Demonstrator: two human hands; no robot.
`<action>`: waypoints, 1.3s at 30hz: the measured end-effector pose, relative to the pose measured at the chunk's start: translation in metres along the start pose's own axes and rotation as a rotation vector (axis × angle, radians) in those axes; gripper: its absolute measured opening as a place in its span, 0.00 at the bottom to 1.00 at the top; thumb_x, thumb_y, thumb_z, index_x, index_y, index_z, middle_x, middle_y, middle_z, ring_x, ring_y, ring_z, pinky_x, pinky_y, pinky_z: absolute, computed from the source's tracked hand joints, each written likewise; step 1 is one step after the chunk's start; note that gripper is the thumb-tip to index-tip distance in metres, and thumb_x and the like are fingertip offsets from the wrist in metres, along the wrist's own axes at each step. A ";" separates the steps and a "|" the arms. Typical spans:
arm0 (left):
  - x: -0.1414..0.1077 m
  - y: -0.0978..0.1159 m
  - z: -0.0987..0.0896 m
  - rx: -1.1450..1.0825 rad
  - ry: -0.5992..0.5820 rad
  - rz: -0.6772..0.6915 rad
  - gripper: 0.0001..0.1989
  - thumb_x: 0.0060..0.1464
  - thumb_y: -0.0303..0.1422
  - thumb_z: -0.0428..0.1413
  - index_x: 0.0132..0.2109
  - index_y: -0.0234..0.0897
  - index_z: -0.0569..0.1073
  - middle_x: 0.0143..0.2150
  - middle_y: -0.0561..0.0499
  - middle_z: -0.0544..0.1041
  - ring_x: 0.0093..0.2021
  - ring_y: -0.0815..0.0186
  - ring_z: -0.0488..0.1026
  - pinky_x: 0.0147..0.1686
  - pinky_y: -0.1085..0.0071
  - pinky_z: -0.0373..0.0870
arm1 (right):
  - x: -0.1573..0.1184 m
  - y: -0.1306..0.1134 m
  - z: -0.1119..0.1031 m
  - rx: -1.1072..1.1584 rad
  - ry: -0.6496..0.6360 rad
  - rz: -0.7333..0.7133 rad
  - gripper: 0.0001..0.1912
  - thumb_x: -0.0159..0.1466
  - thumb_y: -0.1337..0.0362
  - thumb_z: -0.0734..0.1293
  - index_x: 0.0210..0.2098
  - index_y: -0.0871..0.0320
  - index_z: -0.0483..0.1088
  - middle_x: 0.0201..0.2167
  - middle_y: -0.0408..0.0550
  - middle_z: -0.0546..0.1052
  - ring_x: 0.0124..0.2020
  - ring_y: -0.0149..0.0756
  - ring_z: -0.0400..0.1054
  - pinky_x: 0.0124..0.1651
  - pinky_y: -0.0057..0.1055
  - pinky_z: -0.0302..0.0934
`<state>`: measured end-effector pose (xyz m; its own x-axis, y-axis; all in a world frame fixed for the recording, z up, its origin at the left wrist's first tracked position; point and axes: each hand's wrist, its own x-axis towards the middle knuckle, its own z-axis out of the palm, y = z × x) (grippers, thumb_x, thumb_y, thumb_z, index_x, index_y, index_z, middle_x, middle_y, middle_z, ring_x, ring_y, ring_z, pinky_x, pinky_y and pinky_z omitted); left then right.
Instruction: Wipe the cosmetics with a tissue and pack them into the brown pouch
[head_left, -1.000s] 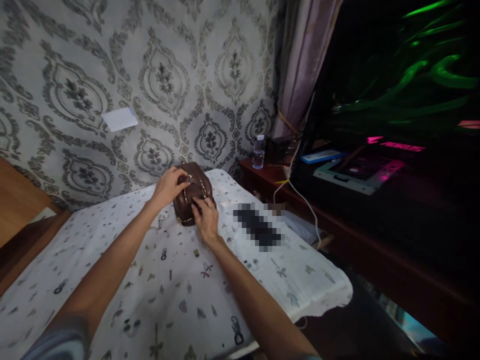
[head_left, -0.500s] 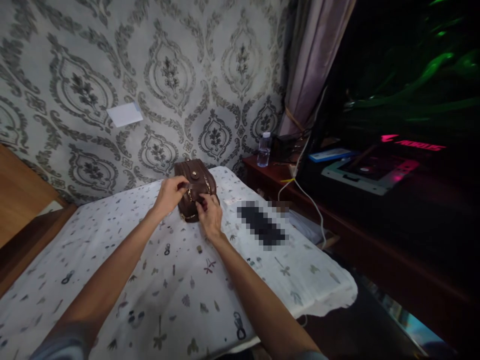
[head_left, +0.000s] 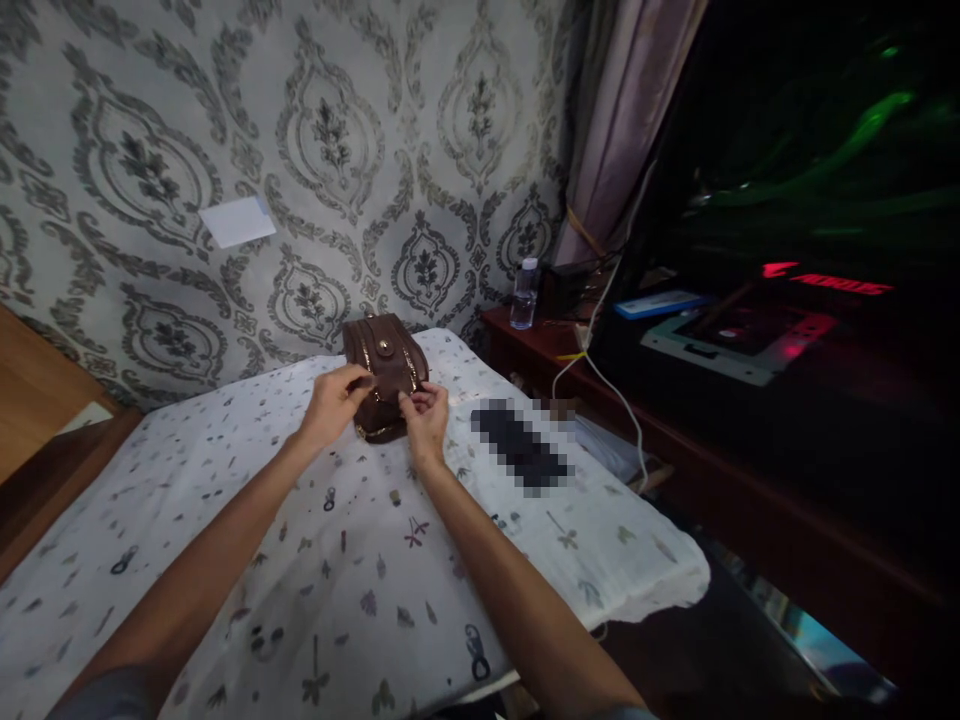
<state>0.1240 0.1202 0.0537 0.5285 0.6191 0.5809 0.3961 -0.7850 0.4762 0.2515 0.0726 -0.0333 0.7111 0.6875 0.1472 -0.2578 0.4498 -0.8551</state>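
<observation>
A small brown leather bag stands on the patterned white cloth, with gold zips along its top edges and a flap with a round gold stud. My left hand is at the bag's left side, thumb and fingers pinched at the gold trim; what exactly lies between the fingertips is too small to make out. My right hand is at the front right corner, its thumb and curled fingers closed on the bag's edge.
A blurred dark object lies on the cloth to the right. Beyond it, a dark red desk bears a clear bottle, a white cable and a large dark screen or case. A patterned wall rises behind the bag.
My right hand has shifted slightly right, from the bag's front to its right corner. My left hand stays pinched at the left side. The whole view has moved a little.
</observation>
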 end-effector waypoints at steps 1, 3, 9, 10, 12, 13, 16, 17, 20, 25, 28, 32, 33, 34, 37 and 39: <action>0.004 -0.005 0.000 -0.076 0.015 -0.047 0.04 0.52 0.28 0.55 0.33 0.38 0.75 0.27 0.55 0.74 0.29 0.66 0.71 0.32 0.72 0.66 | 0.001 -0.003 0.000 0.033 0.007 0.051 0.22 0.53 0.61 0.71 0.43 0.55 0.59 0.27 0.36 0.69 0.26 0.29 0.69 0.32 0.27 0.65; 0.012 -0.012 0.001 -0.201 0.045 -0.124 0.04 0.51 0.30 0.55 0.35 0.38 0.75 0.25 0.56 0.74 0.28 0.66 0.71 0.30 0.72 0.66 | 0.002 -0.007 0.000 0.083 0.010 0.142 0.20 0.54 0.60 0.71 0.41 0.54 0.58 0.24 0.34 0.71 0.23 0.29 0.70 0.28 0.26 0.63; 0.023 -0.007 0.000 -0.125 0.051 -0.112 0.09 0.53 0.39 0.57 0.38 0.38 0.72 0.28 0.55 0.73 0.28 0.66 0.69 0.32 0.71 0.65 | 0.000 -0.012 0.004 0.190 0.010 0.322 0.20 0.47 0.62 0.74 0.34 0.56 0.62 0.20 0.34 0.72 0.20 0.27 0.69 0.24 0.22 0.59; 0.024 -0.005 -0.001 -0.036 0.023 -0.074 0.08 0.53 0.39 0.57 0.35 0.39 0.72 0.28 0.55 0.72 0.29 0.66 0.68 0.33 0.71 0.64 | 0.000 -0.012 0.004 0.199 0.000 0.336 0.19 0.46 0.63 0.75 0.33 0.56 0.63 0.19 0.35 0.72 0.20 0.26 0.67 0.23 0.22 0.58; 0.025 -0.002 -0.003 0.141 -0.009 -0.006 0.09 0.55 0.36 0.56 0.29 0.39 0.67 0.27 0.54 0.69 0.30 0.65 0.66 0.33 0.70 0.62 | 0.002 -0.012 0.003 0.218 -0.032 0.344 0.18 0.44 0.63 0.75 0.30 0.57 0.64 0.19 0.35 0.71 0.18 0.25 0.64 0.22 0.23 0.56; 0.026 -0.001 -0.003 0.209 -0.012 0.011 0.11 0.55 0.35 0.55 0.27 0.39 0.65 0.27 0.54 0.67 0.30 0.65 0.65 0.33 0.70 0.61 | 0.003 -0.012 0.003 0.230 -0.047 0.338 0.18 0.43 0.63 0.75 0.28 0.57 0.64 0.19 0.36 0.71 0.18 0.25 0.63 0.22 0.23 0.56; 0.031 -0.004 -0.003 0.290 0.013 -0.028 0.12 0.56 0.33 0.54 0.26 0.40 0.62 0.26 0.55 0.66 0.29 0.65 0.64 0.31 0.69 0.58 | 0.005 -0.012 0.002 0.247 -0.072 0.304 0.16 0.43 0.62 0.74 0.27 0.57 0.65 0.19 0.37 0.71 0.19 0.25 0.62 0.23 0.24 0.56; 0.034 -0.005 -0.002 0.291 0.024 -0.057 0.11 0.56 0.33 0.54 0.27 0.40 0.62 0.25 0.56 0.65 0.29 0.65 0.63 0.31 0.70 0.58 | 0.006 -0.011 0.002 0.237 -0.072 0.288 0.16 0.44 0.61 0.74 0.27 0.57 0.65 0.19 0.36 0.71 0.19 0.25 0.61 0.23 0.24 0.56; 0.038 -0.008 0.002 0.242 0.041 -0.141 0.12 0.55 0.32 0.54 0.25 0.40 0.61 0.22 0.58 0.63 0.26 0.67 0.62 0.29 0.70 0.55 | 0.007 -0.009 0.002 0.156 -0.073 0.196 0.14 0.46 0.61 0.72 0.28 0.56 0.64 0.18 0.35 0.67 0.21 0.27 0.61 0.26 0.25 0.57; 0.034 -0.005 0.004 0.100 0.032 -0.207 0.13 0.54 0.33 0.54 0.24 0.39 0.61 0.20 0.58 0.62 0.25 0.68 0.60 0.27 0.71 0.53 | 0.007 -0.004 0.000 -0.065 -0.065 -0.045 0.11 0.52 0.59 0.67 0.32 0.56 0.64 0.25 0.39 0.69 0.27 0.30 0.65 0.33 0.28 0.61; 0.028 0.000 0.003 0.117 -0.003 -0.189 0.12 0.55 0.33 0.53 0.25 0.39 0.62 0.22 0.58 0.63 0.25 0.68 0.61 0.27 0.71 0.54 | 0.008 -0.002 -0.002 -0.166 -0.062 -0.104 0.10 0.54 0.59 0.65 0.32 0.57 0.65 0.26 0.40 0.69 0.28 0.31 0.65 0.35 0.29 0.62; 0.011 0.007 0.005 0.237 -0.059 -0.064 0.11 0.56 0.32 0.54 0.27 0.39 0.64 0.26 0.54 0.67 0.30 0.64 0.66 0.32 0.69 0.60 | 0.009 0.001 -0.004 -0.211 -0.066 -0.094 0.11 0.54 0.59 0.66 0.34 0.57 0.65 0.26 0.40 0.70 0.28 0.32 0.66 0.35 0.30 0.63; 0.006 0.009 0.006 0.271 -0.076 -0.034 0.11 0.57 0.32 0.54 0.27 0.39 0.64 0.28 0.53 0.68 0.32 0.63 0.67 0.34 0.68 0.61 | 0.009 0.001 -0.004 -0.202 -0.064 -0.088 0.11 0.54 0.59 0.66 0.35 0.57 0.65 0.26 0.40 0.71 0.28 0.32 0.67 0.35 0.30 0.63; 0.000 0.010 0.007 0.304 -0.094 -0.009 0.10 0.58 0.31 0.54 0.28 0.39 0.64 0.29 0.51 0.69 0.35 0.61 0.68 0.35 0.67 0.62 | 0.008 0.002 -0.004 -0.188 -0.057 -0.084 0.13 0.54 0.59 0.67 0.36 0.57 0.65 0.25 0.39 0.71 0.28 0.32 0.67 0.35 0.30 0.63; -0.015 0.013 0.010 0.395 -0.142 0.039 0.08 0.60 0.30 0.54 0.30 0.40 0.67 0.34 0.49 0.72 0.39 0.58 0.70 0.38 0.66 0.64 | 0.007 0.005 -0.004 -0.137 -0.034 -0.079 0.16 0.52 0.59 0.69 0.38 0.57 0.64 0.24 0.38 0.71 0.27 0.31 0.67 0.35 0.30 0.63; -0.020 0.017 0.009 0.447 -0.176 0.042 0.08 0.60 0.31 0.53 0.32 0.40 0.68 0.35 0.48 0.73 0.40 0.57 0.70 0.38 0.65 0.65 | 0.005 0.007 -0.005 -0.113 -0.022 -0.068 0.17 0.52 0.58 0.70 0.38 0.57 0.64 0.24 0.37 0.70 0.26 0.31 0.67 0.34 0.29 0.63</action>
<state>0.1267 0.0949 0.0445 0.6551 0.6037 0.4543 0.6352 -0.7656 0.1014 0.2561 0.0767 -0.0412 0.7098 0.6703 0.2167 -0.1333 0.4299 -0.8930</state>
